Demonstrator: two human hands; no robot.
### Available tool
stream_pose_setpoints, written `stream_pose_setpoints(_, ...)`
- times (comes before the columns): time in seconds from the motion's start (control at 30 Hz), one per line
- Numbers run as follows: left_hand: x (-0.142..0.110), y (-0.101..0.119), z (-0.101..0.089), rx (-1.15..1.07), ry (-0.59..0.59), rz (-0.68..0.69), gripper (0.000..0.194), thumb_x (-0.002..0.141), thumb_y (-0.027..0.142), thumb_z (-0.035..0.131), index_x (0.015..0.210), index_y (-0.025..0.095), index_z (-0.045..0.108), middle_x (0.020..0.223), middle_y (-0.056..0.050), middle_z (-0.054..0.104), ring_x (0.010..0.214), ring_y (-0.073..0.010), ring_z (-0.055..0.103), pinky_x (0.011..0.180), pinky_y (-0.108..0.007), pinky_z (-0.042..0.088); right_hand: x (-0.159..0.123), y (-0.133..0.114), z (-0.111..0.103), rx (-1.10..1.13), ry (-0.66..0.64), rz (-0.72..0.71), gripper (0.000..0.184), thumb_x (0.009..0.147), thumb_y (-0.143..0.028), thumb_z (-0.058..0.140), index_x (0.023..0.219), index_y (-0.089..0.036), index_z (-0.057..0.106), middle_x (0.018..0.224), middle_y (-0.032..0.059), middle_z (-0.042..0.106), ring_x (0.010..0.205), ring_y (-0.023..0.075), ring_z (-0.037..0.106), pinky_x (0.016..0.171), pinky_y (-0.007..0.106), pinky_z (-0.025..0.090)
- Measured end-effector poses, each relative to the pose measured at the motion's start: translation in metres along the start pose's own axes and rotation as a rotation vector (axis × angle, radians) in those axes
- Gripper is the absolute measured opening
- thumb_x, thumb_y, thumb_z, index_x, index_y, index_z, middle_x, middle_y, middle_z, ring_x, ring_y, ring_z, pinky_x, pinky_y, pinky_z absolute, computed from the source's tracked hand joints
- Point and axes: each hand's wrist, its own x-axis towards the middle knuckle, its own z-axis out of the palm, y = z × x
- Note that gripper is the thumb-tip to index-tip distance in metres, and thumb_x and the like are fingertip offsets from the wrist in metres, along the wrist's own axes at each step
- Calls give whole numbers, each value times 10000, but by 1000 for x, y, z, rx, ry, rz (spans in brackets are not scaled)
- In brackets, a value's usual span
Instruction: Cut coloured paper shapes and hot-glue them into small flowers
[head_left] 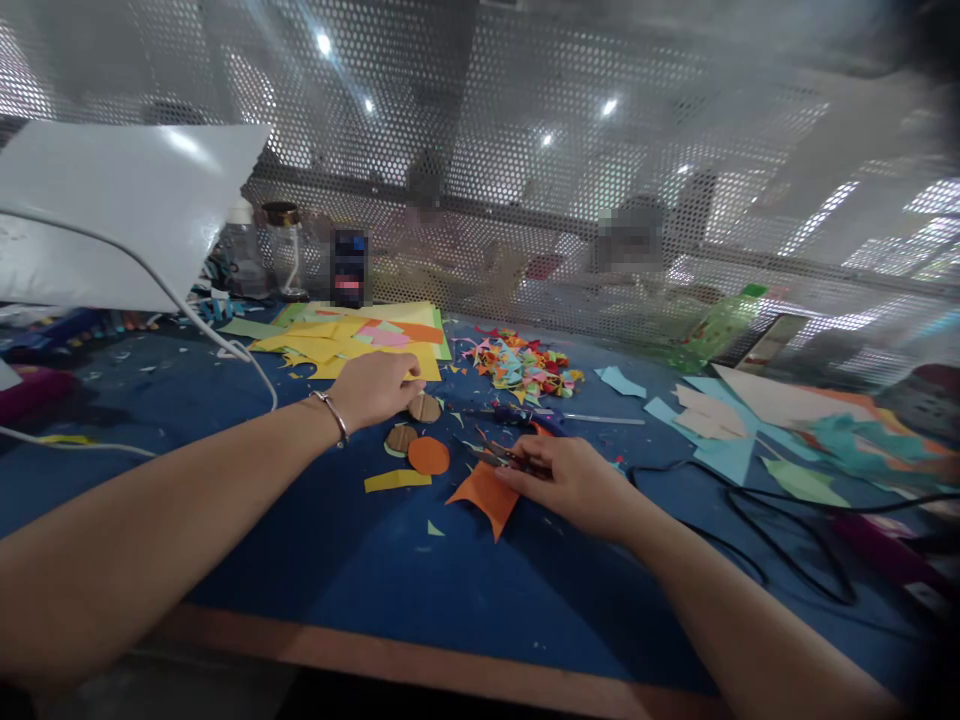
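Observation:
My left hand (pixel 380 388) reaches forward with its fingers curled on the edge of a yellow paper sheet (pixel 352 345) lying on the blue table (pixel 420 570). My right hand (pixel 574 482) rests on the table with fingers closed over a pair of scissors (pixel 501 455) and touches an orange paper scrap (pixel 487 495). Between the hands lie an orange paper circle (pixel 429 455) and two brown round cut-outs (pixel 414 420). A yellow paper strip (pixel 397 481) lies just in front of them.
A heap of small coloured paper scraps (pixel 525 365) sits behind the hands. Light blue, cream and green paper pieces (pixel 750 425) cover the right side. Black cables (pixel 757 520) run at the right, a white cable (pixel 187 310) at the left. A perforated metal screen (pixel 570 150) stands behind.

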Motion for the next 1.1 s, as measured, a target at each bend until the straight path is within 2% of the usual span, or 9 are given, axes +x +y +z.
stream_pose_setpoints(0.03, -2, 4, -1, 21, 33, 10, 261, 897, 370, 527, 983, 177, 681, 797, -73, 696, 683, -175, 535, 585, -289, 225, 0, 0, 0, 9, 13, -5, 351, 890, -492, 521, 676, -215, 496, 591, -7, 513, 539, 144, 439, 526, 282, 276)
stream_pose_setpoints(0.07, -5, 9, -1, 40, 29, 26, 265, 912, 365, 509, 974, 175, 683, 801, -77, 695, 682, -174, 536, 587, -294, 227, 0, 1, -1, 16, 28, -5, 352, 890, -490, 524, 671, -216, 488, 591, -8, 512, 543, 144, 441, 528, 280, 278)
stream_pose_setpoints(0.13, -12, 22, -1, 56, -44, 96, 302, 927, 401, 507, 852, 168, 684, 769, -77, 679, 676, -172, 540, 585, -299, 239, 0, 3, -2, 18, 52, 12, 342, 887, -484, 529, 674, -218, 497, 586, -12, 507, 550, 148, 449, 530, 279, 279)
stream_pose_setpoints(0.2, -22, 38, 1, 53, -176, 210, 358, 939, 460, 507, 815, 168, 674, 781, -67, 680, 699, -176, 566, 588, -291, 269, 0, 4, -3, -5, 69, 41, 336, 887, -485, 525, 682, -218, 519, 583, -12, 505, 557, 153, 457, 532, 278, 273)
stream_pose_setpoints(0.3, -41, 63, 4, 148, -279, 415, 446, 919, 591, 510, 878, 178, 674, 872, -67, 690, 828, -225, 610, 613, -289, 331, 0, 6, -4, -50, 70, 69, 317, 894, -456, 515, 694, -212, 548, 596, -7, 527, 567, 154, 464, 539, 277, 269)
stream_pose_setpoints(0.43, -60, 83, 10, 224, -274, 491, 412, 904, 573, 556, 1047, 197, 646, 1059, -67, 671, 871, -235, 636, 606, -299, 384, 0, 6, -3, -59, 53, 77, 238, 876, -368, 537, 715, -199, 584, 613, -1, 563, 570, 150, 470, 540, 273, 279)
stream_pose_setpoints(0.8, -60, 82, 15, 269, -282, 515, 215, 930, 364, 514, 979, 196, 639, 1049, -70, 642, 936, -269, 644, 564, -341, 412, 0, 7, -4, -63, 40, 57, 213, 869, -327, 558, 701, -196, 563, 615, -9, 566, 580, 138, 474, 538, 262, 275)
stream_pose_setpoints(1.0, -61, 84, 16, 300, -271, 551, 195, 949, 283, 467, 948, 190, 638, 1008, -64, 648, 876, -264, 653, 533, -350, 389, 1, 7, -5, -69, 52, 56, 251, 869, -368, 569, 691, -192, 572, 612, 0, 572, 578, 141, 477, 537, 264, 272)
stream_pose_setpoints(1.1, -62, 85, 15, 351, -291, 553, 167, 936, 240, 494, 960, 191, 651, 988, -61, 656, 830, -261, 656, 524, -349, 382, 0, 7, -5, -68, 56, 54, 257, 867, -387, 575, 706, -188, 592, 624, 9, 583, 581, 143, 474, 538, 264, 272)
